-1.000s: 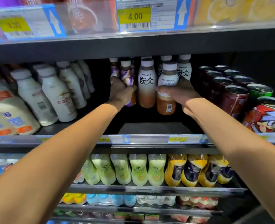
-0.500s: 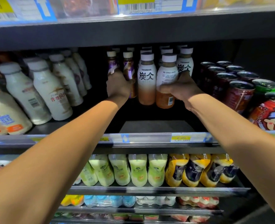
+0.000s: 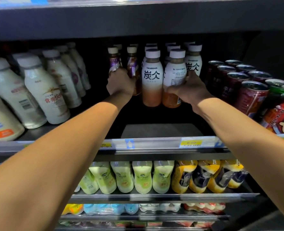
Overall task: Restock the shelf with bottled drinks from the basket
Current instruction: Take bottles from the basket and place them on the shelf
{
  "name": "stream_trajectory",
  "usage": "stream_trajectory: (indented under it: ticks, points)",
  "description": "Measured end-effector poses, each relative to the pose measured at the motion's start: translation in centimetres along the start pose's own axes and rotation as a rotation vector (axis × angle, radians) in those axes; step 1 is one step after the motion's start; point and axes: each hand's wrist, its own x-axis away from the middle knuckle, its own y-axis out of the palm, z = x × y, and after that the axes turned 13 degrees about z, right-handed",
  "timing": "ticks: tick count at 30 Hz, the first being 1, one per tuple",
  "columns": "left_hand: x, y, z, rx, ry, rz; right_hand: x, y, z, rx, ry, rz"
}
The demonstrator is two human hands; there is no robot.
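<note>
Right hand (image 3: 190,90), grip round the white-capped bottle (image 3: 172,75), now seats it beside my TANBING row (image 3: 152,77); left hand (image 3: 119,82) clasps a purple-labelled bottle (image 3: 114,63).

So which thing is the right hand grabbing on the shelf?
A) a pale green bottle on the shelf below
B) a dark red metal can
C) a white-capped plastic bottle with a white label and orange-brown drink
C: the right hand has its fingers curled round the white-capped plastic bottle with a white label and orange-brown drink.
</note>
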Motion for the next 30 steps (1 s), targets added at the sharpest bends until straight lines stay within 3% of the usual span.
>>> stream_trajectory:
  ticks: [21, 25, 30]
  points:
    - [0.5, -1.0, 0.5, 0.039, -0.008, -0.081, 0.1, -0.3, 0.1, 0.033, -0.016, -0.033]
    - [0.9, -2.3, -0.2, 0.024, 0.061, -0.152, 0.1, -1.1, -0.1, 0.179, -0.04, -0.045]
    - [2.3, -6.3, 0.6, -0.063, 0.17, -0.262, 3.1, -4.1, -1.7, 0.663, -0.289, -0.098]
